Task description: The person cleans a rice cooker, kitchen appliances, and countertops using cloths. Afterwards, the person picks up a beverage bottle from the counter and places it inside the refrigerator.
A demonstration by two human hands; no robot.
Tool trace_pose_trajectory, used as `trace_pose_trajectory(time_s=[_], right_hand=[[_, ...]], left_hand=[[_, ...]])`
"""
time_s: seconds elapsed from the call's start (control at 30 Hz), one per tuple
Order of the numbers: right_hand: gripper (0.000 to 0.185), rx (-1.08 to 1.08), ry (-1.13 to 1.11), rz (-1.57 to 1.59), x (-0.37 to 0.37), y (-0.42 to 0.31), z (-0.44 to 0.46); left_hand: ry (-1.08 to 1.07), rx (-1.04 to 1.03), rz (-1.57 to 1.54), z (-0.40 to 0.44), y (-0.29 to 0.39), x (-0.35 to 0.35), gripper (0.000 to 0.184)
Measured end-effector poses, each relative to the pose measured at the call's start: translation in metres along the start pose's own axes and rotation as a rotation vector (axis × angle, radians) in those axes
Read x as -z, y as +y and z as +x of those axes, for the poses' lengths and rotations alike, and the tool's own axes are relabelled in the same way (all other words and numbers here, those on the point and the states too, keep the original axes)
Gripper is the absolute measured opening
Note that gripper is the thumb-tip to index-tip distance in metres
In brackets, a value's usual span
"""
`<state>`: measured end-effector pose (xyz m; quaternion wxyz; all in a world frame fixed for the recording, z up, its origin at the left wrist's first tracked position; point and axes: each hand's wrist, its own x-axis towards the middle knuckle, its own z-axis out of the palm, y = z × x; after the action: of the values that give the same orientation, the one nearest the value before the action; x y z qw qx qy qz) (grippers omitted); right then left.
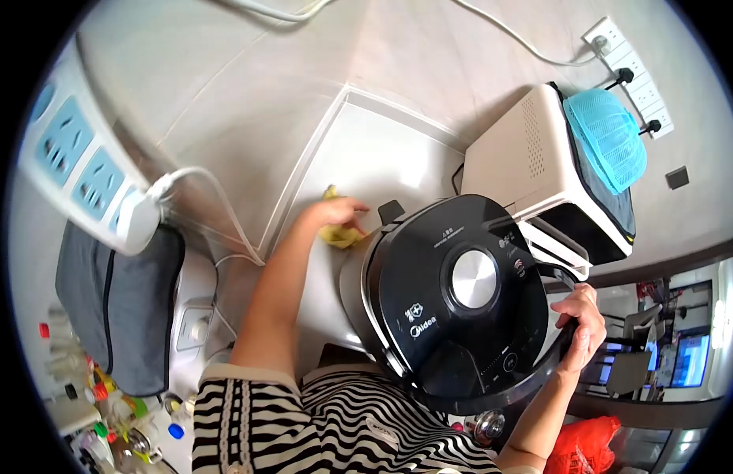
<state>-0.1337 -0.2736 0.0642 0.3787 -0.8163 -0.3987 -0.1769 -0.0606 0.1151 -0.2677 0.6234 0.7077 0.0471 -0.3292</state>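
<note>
A large Midea cooker (429, 332) with a glossy black top and a round silver knob (474, 279) stands tilted in front of my body. My right hand (584, 328) is wrapped around the black handle on its right side. Left of the cooker, my left hand (339, 213) presses on a crumpled yellow cloth (340, 235) against the white counter (366, 150). Part of the cloth is hidden beneath my fingers. The cooker's underside is out of sight, so I cannot tell whether it rests on the counter.
A white oven-like appliance (508, 142) carries a blue plastic basket (607, 138). Wall sockets (631, 75) hold several plugs. At left are a power strip (90, 166), a grey-covered appliance (121, 308) and several bottles (117, 415). A red bag (584, 446) lies at lower right.
</note>
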Motion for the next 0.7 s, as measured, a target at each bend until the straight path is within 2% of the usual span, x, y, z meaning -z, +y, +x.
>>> trace_pose_trajectory(time_s=[0.03,0.1,0.17,0.23,0.27,0.3,0.37,0.4,0.5,0.6,0.7], right_hand=[[0.060,-0.009,-0.040,0.012,0.003,0.000,-0.001],[0.066,0.081,-0.176,-0.050,0.011,0.002,0.000],[0.075,0.082,-0.363,-0.002,0.026,0.003,0.004],[0.079,0.113,-0.516,0.024,0.036,-0.001,0.012],[0.084,0.105,-0.599,0.010,0.041,-0.002,0.016],[0.076,0.110,-0.638,-0.004,0.043,-0.010,0.022],[0.068,0.127,-0.581,-0.032,0.041,0.002,0.018],[0.061,0.154,-0.500,-0.068,0.037,0.004,0.016],[0.052,0.183,-0.346,-0.007,0.028,0.009,0.007],[0.052,0.219,-0.231,0.006,0.024,0.018,0.000],[0.053,0.299,-0.112,0.014,0.018,0.025,-0.007]], left_hand=[[0.028,0.055,-0.024,-0.014,-0.001,-0.001,0.069],[0.081,0.000,0.370,-0.066,0.013,-0.027,0.074],[0.140,0.014,0.510,-0.099,0.016,-0.055,0.070],[0.192,0.087,0.403,-0.113,0.007,-0.073,0.058],[0.361,0.012,0.464,-0.117,0.004,-0.087,0.052],[0.530,-0.062,0.525,-0.120,0.001,-0.102,0.046],[0.864,-0.205,0.649,-0.124,-0.008,-0.136,0.034],[1.197,-0.485,0.451,-0.108,-0.027,-0.155,0.032],[1.203,0.051,-0.334,-0.097,-0.022,-0.194,0.028],[1.335,0.072,-0.410,-0.094,-0.016,-0.208,0.034],[1.203,0.176,-0.601,-0.079,-0.051,-0.208,0.038]])
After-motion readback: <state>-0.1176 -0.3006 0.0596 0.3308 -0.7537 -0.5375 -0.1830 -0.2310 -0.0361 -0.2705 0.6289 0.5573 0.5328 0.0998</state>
